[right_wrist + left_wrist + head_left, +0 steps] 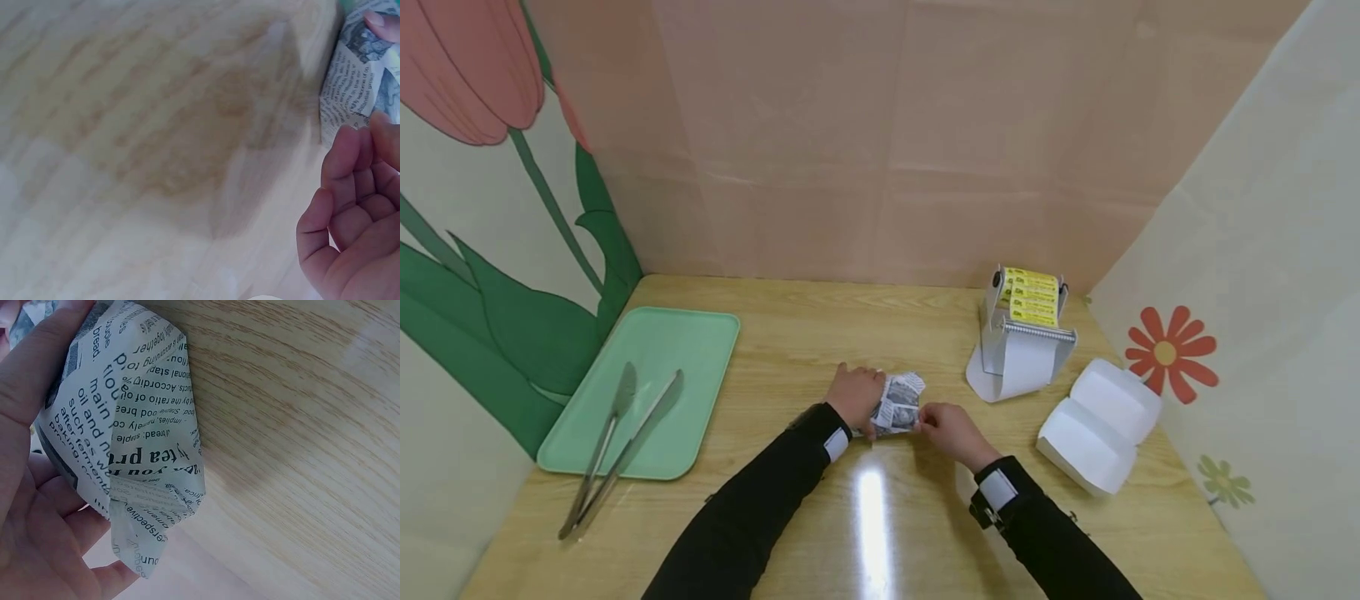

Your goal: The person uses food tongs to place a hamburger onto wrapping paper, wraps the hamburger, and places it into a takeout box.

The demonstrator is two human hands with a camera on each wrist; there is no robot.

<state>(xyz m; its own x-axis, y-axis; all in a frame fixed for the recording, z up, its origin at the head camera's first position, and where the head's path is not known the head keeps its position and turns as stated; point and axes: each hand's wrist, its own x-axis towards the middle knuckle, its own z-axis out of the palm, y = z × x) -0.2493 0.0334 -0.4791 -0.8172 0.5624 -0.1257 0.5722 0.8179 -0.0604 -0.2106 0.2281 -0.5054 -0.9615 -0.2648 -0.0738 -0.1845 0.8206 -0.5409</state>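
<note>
A small package wrapped in newsprint-patterned paper (898,403) lies in front of me on the wooden table, between my hands. My left hand (854,397) grips its left side, thumb across the paper and fingers underneath in the left wrist view. There, a folded, pointed flap of the printed paper (159,425) sticks out past the fingers. At the package's right end, my right hand (953,433) pinches the paper's edge between thumb and forefinger. The right wrist view shows its other fingers (319,215) curled loosely. Whatever is inside the wrapping is hidden.
On the left lies a green tray (715,367), with metal tongs (597,462) resting across it and over its near edge. A dispenser (997,337) holding yellow printed labels (1033,296) stands at the back right. Nearer, an open white clamshell box (1093,433) sits by the right wall.
</note>
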